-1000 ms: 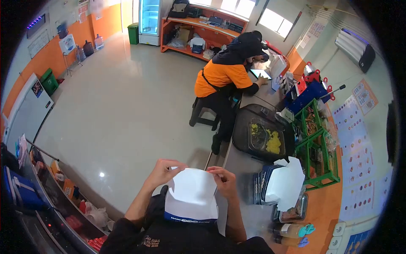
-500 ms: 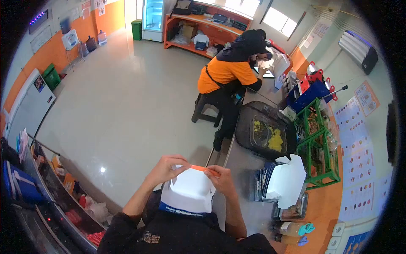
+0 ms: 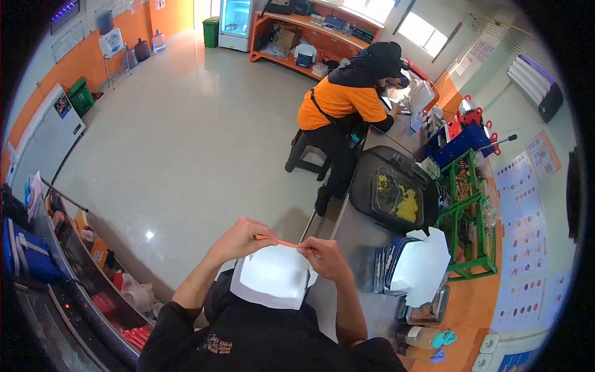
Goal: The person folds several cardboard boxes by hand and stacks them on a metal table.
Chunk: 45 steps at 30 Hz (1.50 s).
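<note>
An open white cardboard box rests on my lap, its pale inside facing up. My left hand pinches the left part of the box's orange edge. On the right part of that edge, the fingers of my right hand are pressed together. Both hands are at the far side of the box, a short gap apart. To the right, a stack of folded white and dark blue boxes stands on the metal counter.
A person in orange and black sits on a stool by the counter. A black pan with yellow food, green baskets and bottles line the right side. Shelves with packages stand at lower left.
The box has tipped so that its dark blue printed front no longer shows. My hands still grip the orange edge, with the left one shifted slightly. The view has shifted a little.
</note>
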### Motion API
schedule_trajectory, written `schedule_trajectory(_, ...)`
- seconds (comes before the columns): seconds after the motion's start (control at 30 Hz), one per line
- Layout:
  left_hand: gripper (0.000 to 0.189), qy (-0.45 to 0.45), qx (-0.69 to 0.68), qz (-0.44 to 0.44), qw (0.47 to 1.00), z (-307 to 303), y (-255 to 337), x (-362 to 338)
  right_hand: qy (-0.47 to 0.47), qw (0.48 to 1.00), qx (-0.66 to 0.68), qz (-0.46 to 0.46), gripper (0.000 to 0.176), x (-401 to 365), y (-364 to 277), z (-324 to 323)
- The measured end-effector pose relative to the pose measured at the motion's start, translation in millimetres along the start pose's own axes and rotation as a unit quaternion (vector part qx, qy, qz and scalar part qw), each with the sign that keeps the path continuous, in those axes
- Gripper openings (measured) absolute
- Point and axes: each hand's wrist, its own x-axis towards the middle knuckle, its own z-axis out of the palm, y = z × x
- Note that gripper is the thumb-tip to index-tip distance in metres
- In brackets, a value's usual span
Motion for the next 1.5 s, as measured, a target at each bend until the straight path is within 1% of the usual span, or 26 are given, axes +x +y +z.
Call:
schedule_trajectory(0.03, 0.014, 0.002, 0.000, 0.001, 1.000, 0.5, 1.9, 0.6, -0.001, 1.000, -0.001, -0.001, 0.011, 2.9, -5.9, -4.5)
schedule_trajectory(0.1, 0.012, -0.012, 0.020, 0.026, 0.999, 2.6, 7.0, 3.1, -0.074, 0.987, -0.135, -0.040, 0.013, 7.8, -15.9, -11.3)
schedule_trajectory(0.13, 0.012, -0.010, 0.021, 0.028, 0.999, 3.7, 10.0, 5.4, -0.074, 0.987, -0.137, -0.042, 0.013, 10.3, -14.6, -9.8)
schedule_trajectory(0.2, 0.012, -0.009, 0.027, 0.060, 0.998, 5.1, 15.3, 7.8, -0.071, 0.977, -0.175, -0.096, 0.011, 15.7, -10.8, -4.1)
schedule_trajectory(0.33, 0.011, -0.014, -0.014, 0.038, 0.999, -6.3, 14.1, 5.1, -0.095, 0.965, -0.226, -0.091, 0.010, 25.1, -12.9, -16.5)
schedule_trajectory(0.4, 0.012, 0.044, 0.024, 0.039, 0.998, -8.1, 4.6, 0.9, -0.075, 0.960, -0.255, -0.091, 0.010, 23.9, -4.0, -23.1)
schedule_trajectory(0.43, 0.012, 0.039, 0.020, 0.047, 0.998, -6.9, 2.1, 1.5, -0.069, 0.959, -0.261, -0.084, 0.010, 24.0, 0.3, -23.2)
schedule_trajectory(0.5, 0.011, 0.052, 0.084, 0.039, 0.994, -5.9, -0.9, 1.0, -0.080, 0.964, -0.229, -0.112, 0.012, 25.3, 5.7, -19.5)
schedule_trajectory(0.6, 0.011, 0.078, 0.101, 0.087, 0.988, -0.9, -4.8, 7.0, -0.081, 0.963, -0.241, -0.091, 0.015, 22.3, 4.2, -28.6)
schedule_trajectory(0.73, 0.010, 0.069, 0.102, 0.073, 0.990, -4.4, 3.9, 12.3, -0.043, 0.975, -0.196, -0.095, 0.016, 9.3, 9.8, -39.4)
schedule_trajectory(0.8, 0.008, 0.128, 0.043, 0.008, 0.991, -11.0, -1.0, 11.8, 0.043, 0.986, -0.157, -0.032, 0.015, 0.7, 11.7, -47.5)
schedule_trajectory(0.83, 0.008, 0.130, 0.044, 0.012, 0.991, -13.8, -6.7, 10.0, 0.045, 0.986, -0.160, -0.034, 0.015, -4.9, 13.9, -50.2)
schedule_trajectory(0.9, 0.014, 0.155, -0.027, 0.018, 0.987, -15.0, -21.7, 9.0, 0.056, 0.992, -0.043, 0.109, 0.014, -14.3, 18.0, -53.9)
schedule_trajectory(0.93, 0.014, 0.157, -0.027, 0.023, 0.987, -10.4, -25.4, 11.5, 0.059, 0.992, -0.047, 0.105, 0.014, -17.1, 20.7, -52.9)
schedule_trajectory(0.97, 0.025, 0.153, -0.073, 0.007, 0.985, -4.0, -28.6, 13.2, 0.119, 0.988, -0.030, 0.093, 0.014, -21.4, 24.4, -49.9)
schedule_trajectory(1.0, 0.037, 0.145, -0.120, -0.010, 0.982, 1.7, -31.3, 16.1, 0.181, 0.980, -0.013, 0.083, 0.014, -26.3, 28.1, -47.4)
schedule_trajectory(1.03, 0.037, 0.138, -0.120, -0.005, 0.983, 6.5, -33.3, 20.8, 0.189, 0.978, -0.015, 0.085, 0.014, -32.2, 32.7, -48.6)
schedule_trajectory(1.1, 0.061, 0.029, -0.111, -0.033, 0.993, 18.5, -37.4, 33.8, 0.250, 0.964, -0.054, 0.072, 0.013, -47.4, 39.3, -59.0)
schedule_trajectory(1.13, 0.061, 0.019, -0.115, -0.031, 0.993, 26.7, -39.9, 42.6, 0.256, 0.962, -0.056, 0.080, 0.013, -57.5, 42.0, -64.0)
schedule_trajectory(1.2, 0.072, -0.096, -0.114, -0.040, 0.988, 47.2, -44.9, 59.4, 0.280, 0.945, -0.129, 0.111, 0.014, -77.8, 44.7, -72.4)
schedule_trajectory(1.23, 0.075, -0.129, -0.108, -0.032, 0.985, 57.2, -45.9, 68.8, 0.287, 0.938, -0.112, 0.160, 0.015, -90.6, 50.0, -73.5)
schedule_trajectory(1.27, 0.075, -0.135, -0.109, -0.036, 0.984, 66.6, -45.9, 76.9, 0.287, 0.937, -0.109, 0.166, 0.015, -102.5, 55.2, -73.3)
schedule_trajectory(1.33, 0.071, -0.202, -0.134, -0.014, 0.970, 86.0, -46.2, 91.8, 0.385, 0.898, -0.070, 0.203, 0.017, -125.2, 65.0, -69.6)
schedule_trajectory(1.37, 0.071, -0.211, -0.134, -0.018, 0.968, 96.8, -48.2, 98.3, 0.387, 0.895, -0.066, 0.212, 0.017, -136.8, 68.8, -65.6)
schedule_trajectory(1.43, 0.057, -0.220, -0.171, 0.026, 0.960, 120.6, -54.1, 109.1, 0.421, 0.864, -0.063, 0.270, 0.020, -159.7, 74.4, -56.0)
schedule_trajectory(1.5, 0.052, -0.239, -0.171, 0.023, 0.956, 139.3, -62.8, 115.3, 0.435, 0.851, -0.064, 0.286, 0.021, -178.0, 87.5, -35.3)
